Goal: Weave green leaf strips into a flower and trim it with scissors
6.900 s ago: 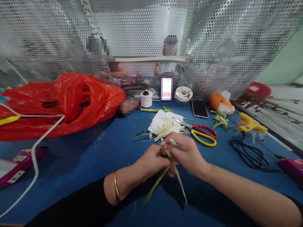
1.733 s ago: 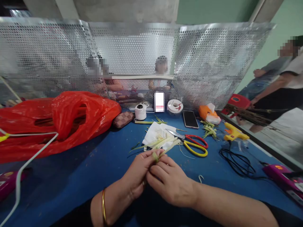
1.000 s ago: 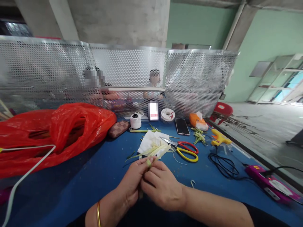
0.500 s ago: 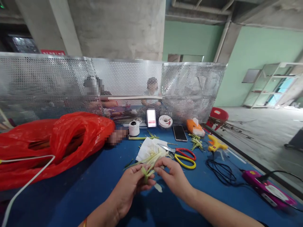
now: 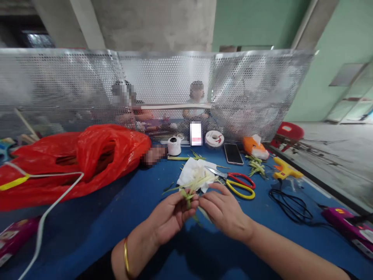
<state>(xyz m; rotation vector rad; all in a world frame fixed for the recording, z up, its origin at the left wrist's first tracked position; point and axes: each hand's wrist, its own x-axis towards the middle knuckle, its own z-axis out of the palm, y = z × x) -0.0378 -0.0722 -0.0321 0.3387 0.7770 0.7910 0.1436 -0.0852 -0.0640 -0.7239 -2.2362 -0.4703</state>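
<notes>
My left hand is closed on a small sprig of pale-green leaf-like pieces, pinched between thumb and fingers. The fingertips of my right hand are pressed together right beside the sprig; what they grip, if anything, is hidden. A pale petal-like strip shows just under the right fingers. Beyond the hands, slender whitish-green strips lie over a white tissue. Scissors with one red and one yellow handle rest to the right, blades pointing at the tissue.
A red plastic bag fills the left side, with a white cord across it. Farther back stand a white container, a lit screen, a spool, a phone and a tissue pack. A yellow glue gun lies right.
The camera view has turned, so the table things appear higher and farther right. My right hand's fingers have curled in closer to the sprig. The left hand still holds it.
</notes>
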